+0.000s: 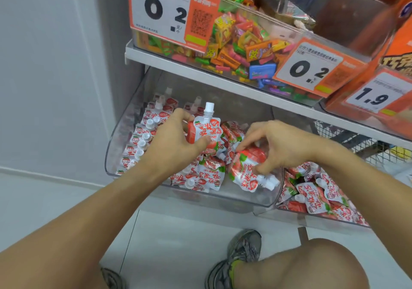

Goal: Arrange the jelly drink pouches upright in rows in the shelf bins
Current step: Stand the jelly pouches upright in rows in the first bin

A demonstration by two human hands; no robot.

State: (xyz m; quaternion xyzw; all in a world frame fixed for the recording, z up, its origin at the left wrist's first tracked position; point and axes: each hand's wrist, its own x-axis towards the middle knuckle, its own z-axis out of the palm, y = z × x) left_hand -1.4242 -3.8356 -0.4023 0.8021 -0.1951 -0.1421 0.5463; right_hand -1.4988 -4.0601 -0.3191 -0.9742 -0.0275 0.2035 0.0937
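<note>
Two hands in the clear bin [124, 146]: left hand [176, 141] is clamped on an upright jelly pouch [206, 130], right hand [276, 146] pinches another pouch [247, 172] lying sideways, with a neat row of pouches [142, 139] standing along the left wall

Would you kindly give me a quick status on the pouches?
Left hand holds upright pouch. Right hand grips tipped pouch. Loose pouches clutter bin.

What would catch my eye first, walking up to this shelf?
Two bare hands in a clear bin of strawberry pouches: the left hand holds one pouch upright, cap up. The right hand grips another pouch lying tilted. Above sits a bin of bright candy behind big price tags.
</note>
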